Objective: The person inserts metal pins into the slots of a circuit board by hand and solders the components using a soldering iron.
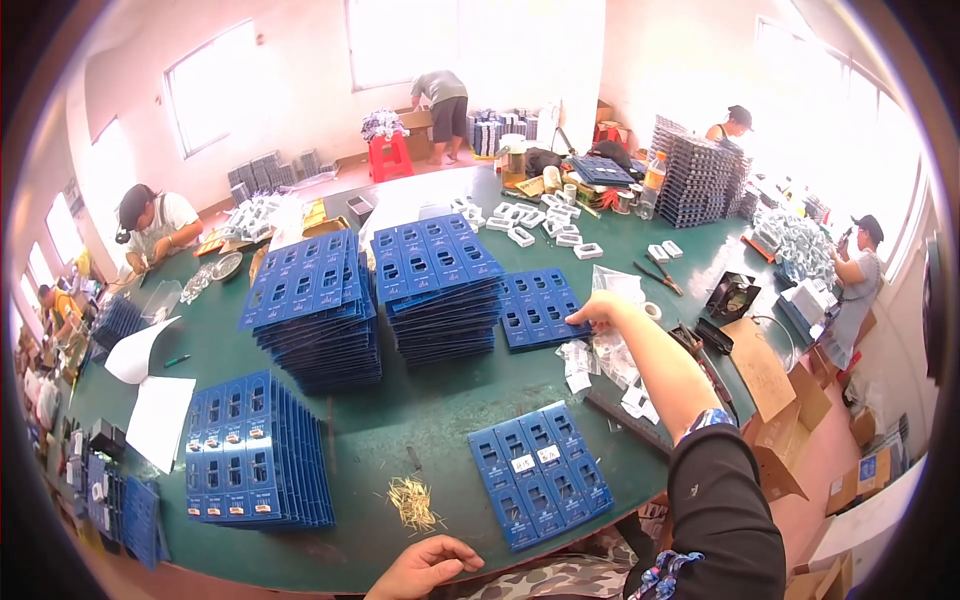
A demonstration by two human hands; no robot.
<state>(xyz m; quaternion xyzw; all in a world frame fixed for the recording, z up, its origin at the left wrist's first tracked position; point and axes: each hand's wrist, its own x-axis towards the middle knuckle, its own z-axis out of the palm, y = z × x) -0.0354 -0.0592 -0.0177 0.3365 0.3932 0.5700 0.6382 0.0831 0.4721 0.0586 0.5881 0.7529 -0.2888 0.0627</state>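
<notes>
A green surface (385,425) spreads across a bright workroom, with co-workers (160,225) around it. Near its middle lies a windowed blue panel (540,312), just right of a tall stack (437,300) of similar ones. The right hand (598,309) is at the panel's right edge, fingers touching it; whether the grip pinches that edge or only presses on it, I cannot tell. The panel looks thin, stiff and light, probably smooth enough to slip. Its narrow bars between cutouts may be the weak spots, so the outer rim, between thumb and fingers, seems the best hold. A clear plastic bag (612,355) lies just beside the wrist. Nearer the body sits a labelled panel (541,478), golden pins (413,503) heaped to its left. The left hand (430,568) rests by the near edge, its grip relaxed and empty.
</notes>
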